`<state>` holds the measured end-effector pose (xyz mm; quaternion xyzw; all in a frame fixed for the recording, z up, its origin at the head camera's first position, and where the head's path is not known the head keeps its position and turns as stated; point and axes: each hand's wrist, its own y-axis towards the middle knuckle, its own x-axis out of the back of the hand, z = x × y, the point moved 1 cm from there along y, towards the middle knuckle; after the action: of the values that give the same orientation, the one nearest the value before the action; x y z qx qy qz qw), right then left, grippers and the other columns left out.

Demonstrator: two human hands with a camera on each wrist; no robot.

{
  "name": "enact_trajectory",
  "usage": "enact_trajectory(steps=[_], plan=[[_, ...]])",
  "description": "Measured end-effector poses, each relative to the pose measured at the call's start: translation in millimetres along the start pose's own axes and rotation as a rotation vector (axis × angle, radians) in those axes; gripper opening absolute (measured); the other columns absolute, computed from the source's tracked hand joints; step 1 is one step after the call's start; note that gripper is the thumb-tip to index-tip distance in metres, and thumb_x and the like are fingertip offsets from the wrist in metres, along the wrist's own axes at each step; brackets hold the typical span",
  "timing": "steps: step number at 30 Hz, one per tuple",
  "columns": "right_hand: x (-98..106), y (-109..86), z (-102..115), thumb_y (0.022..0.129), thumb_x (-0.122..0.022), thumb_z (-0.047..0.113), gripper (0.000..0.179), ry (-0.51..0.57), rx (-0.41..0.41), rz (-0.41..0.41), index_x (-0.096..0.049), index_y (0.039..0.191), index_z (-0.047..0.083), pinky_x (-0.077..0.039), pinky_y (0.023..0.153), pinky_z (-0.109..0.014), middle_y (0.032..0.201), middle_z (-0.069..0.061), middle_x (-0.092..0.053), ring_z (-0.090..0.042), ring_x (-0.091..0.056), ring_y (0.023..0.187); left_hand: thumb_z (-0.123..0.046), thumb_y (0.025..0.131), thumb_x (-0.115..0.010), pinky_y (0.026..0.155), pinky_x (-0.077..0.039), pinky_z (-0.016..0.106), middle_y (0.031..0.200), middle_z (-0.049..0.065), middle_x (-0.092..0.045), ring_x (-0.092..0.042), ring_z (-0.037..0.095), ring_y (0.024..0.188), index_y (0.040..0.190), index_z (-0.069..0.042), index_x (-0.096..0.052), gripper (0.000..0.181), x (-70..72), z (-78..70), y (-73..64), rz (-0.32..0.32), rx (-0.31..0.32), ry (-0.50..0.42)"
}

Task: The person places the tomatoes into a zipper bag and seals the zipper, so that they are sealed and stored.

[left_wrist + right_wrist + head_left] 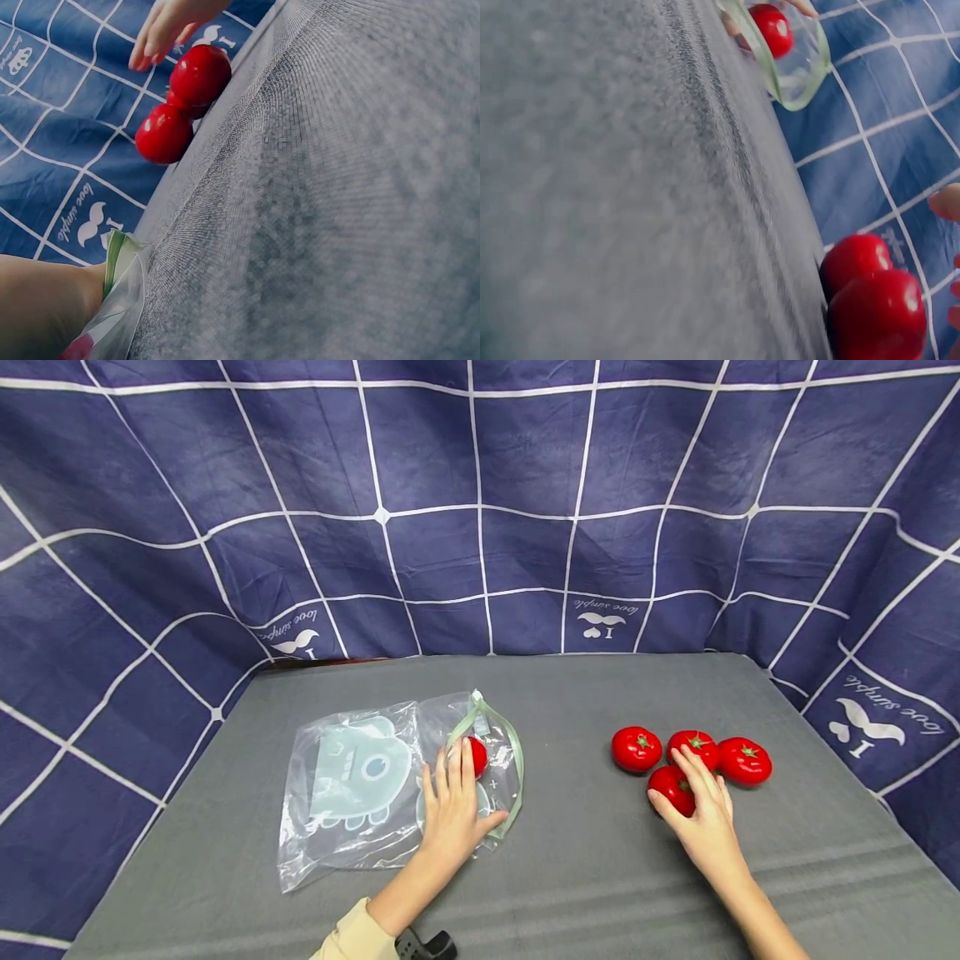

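At right, the front tomato (pixel 670 782) is covered by the spread right hand (pixel 708 818); likely slick and firm, best cupped round its sides. Left of centre, the bag (pixel 382 781) is touched by the straight-fingered left hand (pixel 452 810).

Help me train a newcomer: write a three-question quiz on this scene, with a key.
1. How many tomatoes are grouped near the right hand?
2. Which lies beneath the left hand?
a) a folded blue cloth
b) the clear bag
c) the group of tomatoes
3. True or false: the bag's trim is red.

Key:
1: Four.
2: b.
3: False; it is pale green.
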<state>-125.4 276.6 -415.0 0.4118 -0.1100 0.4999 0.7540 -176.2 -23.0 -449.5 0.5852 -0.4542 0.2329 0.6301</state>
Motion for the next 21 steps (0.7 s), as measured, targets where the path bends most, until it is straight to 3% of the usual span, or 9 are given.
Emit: enact_trajectory(steps=[3,7,10,13,15,18,21], plan=[[6.1,-4.8,-6.2,0.078,-0.066,0.011,0.057,0.017,-0.085,-0.003,-0.045,0.131,0.002,-0.015,0.112,-0.026,0.137,-0.021,-0.039,0.018,-0.021,0.124,-0.061,0.05,-0.076,0.102,-0.029,0.055,0.143,0.015,-0.03,-0.032,0.036,0.129,0.142,0.0,-0.019,0.124,0.0,-0.4,0.4,0.004,0.0,-0.003],[9.6,-8.7,-12.0,0.081,-0.065,0.016,0.061,0.023,-0.19,0.034,-0.04,0.136,0.006,-0.015,0.096,-0.001,0.141,-0.018,-0.035,0.002,-0.027,0.129,-0.061,0.05,-0.076,0.103,-0.03,0.054,0.143,0.015,-0.03,-0.032,0.036,0.128,0.142,0.0,-0.019,0.125,0.6,-0.3,1.2,0.009,0.006,-0.006],[8.6,-8.6,-15.4,0.081,-0.065,0.018,0.062,0.02,-0.218,0.057,-0.039,0.136,0.004,-0.02,0.087,0.003,0.14,-0.021,-0.034,0.007,-0.033,0.116,-0.061,0.05,-0.076,0.103,-0.029,0.053,0.144,0.014,-0.03,-0.032,0.036,0.129,0.142,0.0,-0.018,0.124,0.9,0.4,2.4,0.014,0.009,-0.014],[7.9,-9.0,-19.8,0.084,-0.063,0.019,0.063,0.069,-0.277,0.105,-0.034,0.138,0.004,-0.022,0.077,0.006,0.14,-0.022,-0.031,0.015,-0.029,0.103,-0.06,0.051,-0.076,0.104,-0.029,0.053,0.144,0.014,-0.029,-0.031,0.036,0.129,0.142,-0.001,-0.018,0.123,0.5,0.2,2.6,0.026,0.014,-0.022],[7.9,-10.0,-23.3,0.085,-0.061,0.02,0.065,0.117,-0.337,0.142,-0.03,0.14,0.004,-0.024,0.076,0.006,0.14,-0.022,-0.027,0.011,-0.031,0.108,-0.06,0.051,-0.076,0.104,-0.029,0.052,0.144,0.014,-0.03,-0.031,0.036,0.129,0.142,0.0,-0.019,0.123,0.3,-0.4,1.7,0.03,0.015,-0.022],[7.3,-11.7,-27.9,0.088,-0.058,0.023,0.068,0.167,-0.428,0.184,-0.022,0.143,0.006,-0.026,0.075,0.007,0.136,-0.019,-0.025,0.012,-0.033,0.107,-0.059,0.051,-0.077,0.104,-0.03,0.052,0.144,0.014,-0.03,-0.031,0.036,0.129,0.142,0.0,-0.019,0.123,-0.3,-1.0,0.2,0.028,0.012,-0.02],[5.5,-12.4,-30.6,0.088,-0.057,0.024,0.069,0.202,-0.461,0.196,-0.02,0.144,0.006,-0.033,0.073,0.003,0.128,-0.005,-0.033,0.02,-0.036,0.096,-0.059,0.051,-0.077,0.104,-0.031,0.051,0.144,0.014,-0.029,-0.031,0.036,0.129,0.142,0.0,-0.018,0.123,-0.2,-0.6,0.0,0.026,0.009,-0.029]])
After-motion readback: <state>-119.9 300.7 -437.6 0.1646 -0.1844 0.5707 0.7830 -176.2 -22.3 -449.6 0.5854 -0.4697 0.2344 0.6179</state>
